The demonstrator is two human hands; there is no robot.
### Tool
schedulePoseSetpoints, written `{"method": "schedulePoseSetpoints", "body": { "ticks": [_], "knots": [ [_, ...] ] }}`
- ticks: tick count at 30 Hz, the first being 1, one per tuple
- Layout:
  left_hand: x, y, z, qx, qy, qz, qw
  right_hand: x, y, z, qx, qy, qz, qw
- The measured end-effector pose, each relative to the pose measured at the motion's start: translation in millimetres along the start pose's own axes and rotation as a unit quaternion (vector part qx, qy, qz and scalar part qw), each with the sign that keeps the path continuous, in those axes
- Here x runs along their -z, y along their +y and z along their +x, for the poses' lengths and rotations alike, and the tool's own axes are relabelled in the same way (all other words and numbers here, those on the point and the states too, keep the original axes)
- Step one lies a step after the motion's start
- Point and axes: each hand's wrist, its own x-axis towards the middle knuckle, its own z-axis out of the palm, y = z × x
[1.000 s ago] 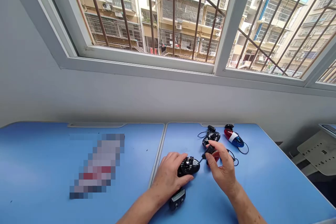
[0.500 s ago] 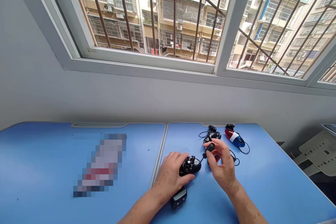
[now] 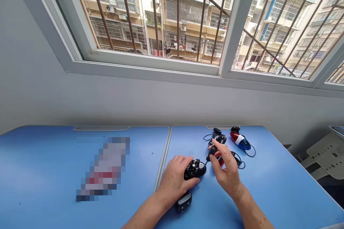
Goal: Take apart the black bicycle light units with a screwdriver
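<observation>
On the left table [image 3: 48,171], a pixelated shape [image 3: 107,164] lies slantwise; you cannot learn what it is. The seam follows, then the right table [image 3: 285,193].

Just inside that table's left edge, your left hand [image 3: 175,173] lies low, its fingers and thumb curved around a glossy black rounded device [image 3: 194,169]. A black two-button piece [image 3: 184,203] sits beside your left wrist. A firm, even grip here should stop the curved shell from rocking.

Next comes a dark screwdriver-like tool [image 3: 212,152], tilted, its shaft running down to the device's right end. Judging by that angle, you would do well to line the shaft up with whatever it meets, press lightly and turn slowly, so it does not slip. The exact contact is too small to tell.

Your right hand [image 3: 228,171] pinches the handle between thumb and fingertips, wrist raised, forearm coming from the near side. Past its fingers are another black device [image 3: 220,138] and a partly hidden red piece [image 3: 220,161]; toward the far right corner lies a red, white and blue oval [image 3: 240,140].
</observation>
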Motion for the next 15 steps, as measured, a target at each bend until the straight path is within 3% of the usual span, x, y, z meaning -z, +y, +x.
{"method": "schedulePoseSetpoints", "body": {
  "ticks": [7, 15],
  "knots": [
    [-0.9, 1.5, -0.2, -0.003, 0.006, 0.008, 1.000, -5.7, -3.1, 0.5, 0.033, 0.003, -0.005, 0.999],
    [0.4, 5.1, 0.2, 0.005, -0.001, 0.008, 1.000, -2.8, -0.3, 2.9, 0.004, 0.020, -0.017, 1.000]
  ]
}}
